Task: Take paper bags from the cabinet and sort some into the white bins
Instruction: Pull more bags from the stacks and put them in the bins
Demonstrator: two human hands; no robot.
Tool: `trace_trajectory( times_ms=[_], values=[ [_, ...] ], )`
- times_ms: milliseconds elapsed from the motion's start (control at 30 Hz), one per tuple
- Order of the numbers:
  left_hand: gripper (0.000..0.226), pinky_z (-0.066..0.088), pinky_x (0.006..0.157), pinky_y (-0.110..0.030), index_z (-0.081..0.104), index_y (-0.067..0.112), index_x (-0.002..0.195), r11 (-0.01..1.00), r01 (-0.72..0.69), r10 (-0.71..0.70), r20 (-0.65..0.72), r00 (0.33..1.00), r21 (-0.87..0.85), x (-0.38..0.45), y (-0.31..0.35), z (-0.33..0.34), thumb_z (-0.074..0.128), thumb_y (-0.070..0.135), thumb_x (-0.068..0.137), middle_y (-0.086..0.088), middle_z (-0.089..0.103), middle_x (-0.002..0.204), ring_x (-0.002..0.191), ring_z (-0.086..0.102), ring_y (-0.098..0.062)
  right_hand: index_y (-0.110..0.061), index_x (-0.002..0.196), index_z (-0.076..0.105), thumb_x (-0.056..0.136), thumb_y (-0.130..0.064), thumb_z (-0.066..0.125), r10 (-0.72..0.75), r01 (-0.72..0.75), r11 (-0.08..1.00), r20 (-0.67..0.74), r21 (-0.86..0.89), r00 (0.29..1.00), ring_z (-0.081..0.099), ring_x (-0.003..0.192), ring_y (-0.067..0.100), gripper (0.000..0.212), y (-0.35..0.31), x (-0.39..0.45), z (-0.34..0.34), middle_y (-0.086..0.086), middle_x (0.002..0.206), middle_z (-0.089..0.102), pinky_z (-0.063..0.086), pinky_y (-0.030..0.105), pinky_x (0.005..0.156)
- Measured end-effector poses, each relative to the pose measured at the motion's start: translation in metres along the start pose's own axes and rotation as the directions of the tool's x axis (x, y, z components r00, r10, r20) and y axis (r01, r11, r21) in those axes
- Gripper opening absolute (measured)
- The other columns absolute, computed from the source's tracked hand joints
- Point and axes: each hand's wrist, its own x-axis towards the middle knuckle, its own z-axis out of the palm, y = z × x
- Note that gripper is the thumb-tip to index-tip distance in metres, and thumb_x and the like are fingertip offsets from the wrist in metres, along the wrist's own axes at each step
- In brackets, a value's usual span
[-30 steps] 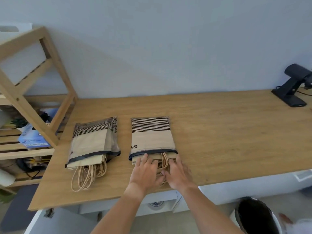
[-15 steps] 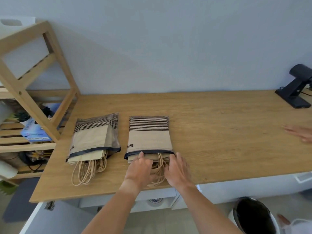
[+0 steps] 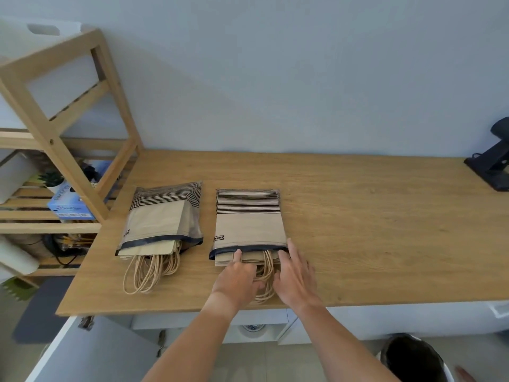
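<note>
Nearest me, both forearms reach up from the bottom edge toward the front of the worktop (image 3: 358, 216). My left hand (image 3: 237, 279) lies flat on the open end of the right pack of paper bags (image 3: 248, 224), fingers straight and slightly spread, the index tip touching the bag edges just below the dark band. My right hand (image 3: 296, 277) lies beside it, fingers apart and straight, resting at the pack's right corner; neither hand grips anything. The twisted paper handles (image 3: 265, 267) of that pack show between the two hands. Just to the left, apart from it, lies the left pack of paper bags (image 3: 162, 216), slightly skewed, its handles fanning out toward the worktop's front edge. Further left stands a wooden shelf (image 3: 55, 128) with a blue box (image 3: 68, 208) on a slat. At the far right, near the wall, sits a black stand (image 3: 493, 166).
</note>
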Motion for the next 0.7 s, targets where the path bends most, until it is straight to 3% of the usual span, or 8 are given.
trace_trajectory(
  times_ms=[133, 300, 400, 433, 500, 567, 600, 700],
  values=[
    [0.038, 0.044, 0.103, -0.038, 0.056, 0.015, 0.115, 0.997, 0.027, -0.025, 0.027, 0.999, -0.07, 0.001, -0.005, -0.001, 0.055, 0.047, 0.095, -0.018, 0.009, 0.163, 0.14, 0.04, -0.027, -0.007, 0.151, 0.032, 0.094, -0.019, 0.058, -0.029, 0.029, 0.999, -0.013, 0.025, 1.0, 0.032, 0.144, 0.022, 0.063, 0.0, -0.001, 0.002, 0.003, 0.165, 0.012, 0.03, 0.036, 0.115],
    [0.042, 0.05, 0.093, -0.036, 0.055, 0.017, 0.123, 0.993, 0.015, -0.017, 0.013, 1.0, 0.121, -0.001, -0.004, -0.006, 0.051, 0.05, 0.097, -0.019, 0.007, 0.163, 0.119, 0.059, -0.028, -0.005, 0.154, 0.028, 0.091, -0.013, 0.056, 0.014, -0.009, 0.997, -0.063, 0.078, 0.998, 0.038, 0.14, 0.021, 0.07, -0.007, -0.003, 0.011, 0.002, 0.164, 0.016, 0.03, 0.033, 0.115],
    [0.032, 0.047, 0.098, -0.038, 0.059, 0.018, 0.101, 0.998, -0.045, 0.044, 0.017, 0.999, 0.032, 0.002, -0.01, -0.011, 0.054, 0.049, 0.094, -0.02, 0.023, 0.159, 0.133, 0.048, -0.029, -0.006, 0.154, 0.028, 0.094, -0.016, 0.054, 0.032, -0.026, 0.997, -0.079, 0.074, 0.996, 0.033, 0.144, 0.02, 0.066, -0.01, 0.003, 0.009, 0.005, 0.163, 0.021, 0.032, 0.035, 0.115],
    [0.029, 0.044, 0.102, -0.039, 0.056, 0.02, 0.086, 0.997, -0.061, 0.063, 0.029, 0.998, -0.056, 0.004, -0.013, -0.013, 0.058, 0.048, 0.092, -0.019, 0.039, 0.152, 0.14, 0.04, -0.028, -0.006, 0.152, 0.033, 0.096, -0.018, 0.051, 0.042, -0.035, 0.996, -0.098, 0.078, 0.994, 0.038, 0.141, 0.021, 0.06, -0.01, 0.007, 0.008, 0.006, 0.16, 0.026, 0.036, 0.035, 0.112],
    [0.038, 0.036, 0.112, -0.04, 0.044, 0.021, 0.065, 0.972, -0.094, 0.103, 0.035, 0.994, -0.215, 0.006, -0.021, -0.014, 0.067, 0.042, 0.088, -0.012, 0.068, 0.106, 0.14, 0.039, -0.029, -0.007, 0.144, 0.043, 0.1, -0.021, 0.047, 0.066, -0.056, 0.995, -0.128, 0.079, 0.99, 0.051, 0.128, 0.021, 0.046, -0.011, 0.015, 0.005, 0.005, 0.152, 0.039, 0.043, 0.035, 0.102],
    [0.045, 0.028, 0.119, -0.039, 0.041, 0.021, 0.055, 0.933, -0.123, 0.137, 0.02, 0.99, -0.338, 0.009, -0.027, -0.012, 0.073, 0.035, 0.083, -0.006, 0.062, 0.066, 0.128, 0.053, -0.031, -0.01, 0.136, 0.048, 0.1, -0.02, 0.05, 0.07, -0.06, 0.995, -0.141, 0.074, 0.988, 0.056, 0.117, 0.021, 0.038, -0.01, 0.021, 0.002, 0.003, 0.141, 0.047, 0.046, 0.034, 0.094],
    [0.046, 0.025, 0.12, -0.036, 0.042, 0.021, 0.051, 0.91, -0.136, 0.154, 0.014, 0.988, -0.392, 0.009, -0.031, -0.008, 0.075, 0.033, 0.081, -0.005, 0.065, 0.066, 0.126, 0.056, -0.023, -0.011, 0.134, 0.049, 0.098, -0.018, 0.054, 0.066, -0.056, 0.996, -0.141, 0.071, 0.988, 0.057, 0.115, 0.021, 0.037, -0.01, 0.023, 0.001, 0.003, 0.137, 0.049, 0.046, 0.034, 0.092],
    [0.045, 0.025, 0.12, -0.034, 0.049, 0.022, 0.041, 0.834, -0.159, 0.189, 0.003, 0.982, -0.528, 0.003, -0.036, -0.001, 0.078, 0.035, 0.074, -0.008, 0.073, 0.112, 0.134, 0.045, 0.0, -0.01, 0.135, 0.05, 0.091, -0.01, 0.063, 0.013, -0.011, 1.0, -0.134, 0.021, 0.991, 0.056, 0.119, 0.023, 0.046, -0.006, 0.027, 0.002, 0.005, 0.139, 0.048, 0.045, 0.037, 0.096]
  ],
)
